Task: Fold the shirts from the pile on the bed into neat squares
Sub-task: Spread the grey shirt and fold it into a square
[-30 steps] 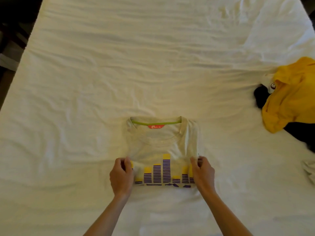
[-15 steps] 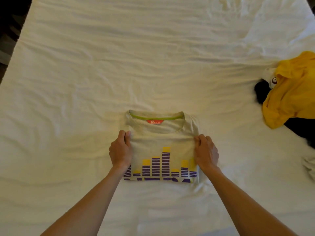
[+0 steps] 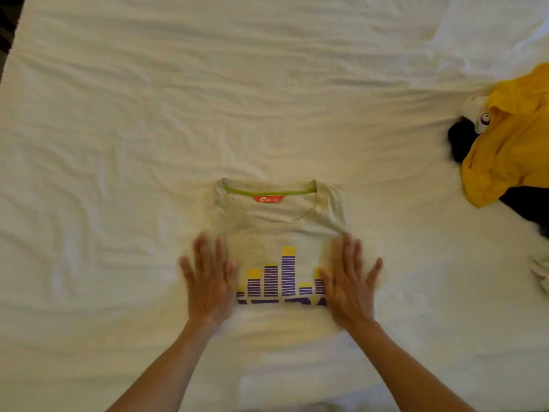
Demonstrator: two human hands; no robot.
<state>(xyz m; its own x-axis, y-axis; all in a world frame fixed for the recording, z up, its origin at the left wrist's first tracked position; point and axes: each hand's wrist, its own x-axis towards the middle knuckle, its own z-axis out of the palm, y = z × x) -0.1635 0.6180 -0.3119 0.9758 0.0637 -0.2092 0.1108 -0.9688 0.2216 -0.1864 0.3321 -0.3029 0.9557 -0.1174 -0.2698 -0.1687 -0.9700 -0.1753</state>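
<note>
- Folded shirt [image 3: 279, 224]: pale grey, lying as a near-square on the white bed sheet [image 3: 148, 129], at the near-centre of the bed, collar away from me.
- Neckline has a lime-green inner band; front print shows purple striped bars capped in yellow, like an equaliser.
- My left hand [image 3: 208, 285]: flat, fingers straight and spread, resting on the shirt's left edge and partly on the sheet. Grips nothing.
- My right hand [image 3: 349, 282]: flat likewise, fingers spread, lying on the shirt's right edge. Grips nothing. Both hands slightly blurred.
- Labels: red tag [image 3: 269, 199] inside the collar with white lettering, too small to read. Purple letters along the shirt's near edge, cut off by the fold, not legible.
- Pile at the right edge of the bed: yellow shirt [image 3: 514, 138] crumpled over a black garment [image 3: 459, 139]; well apart from the folded shirt.
- Open sheet, wrinkled, to the left and beyond the collar; bed's left edge visible at far left.
</note>
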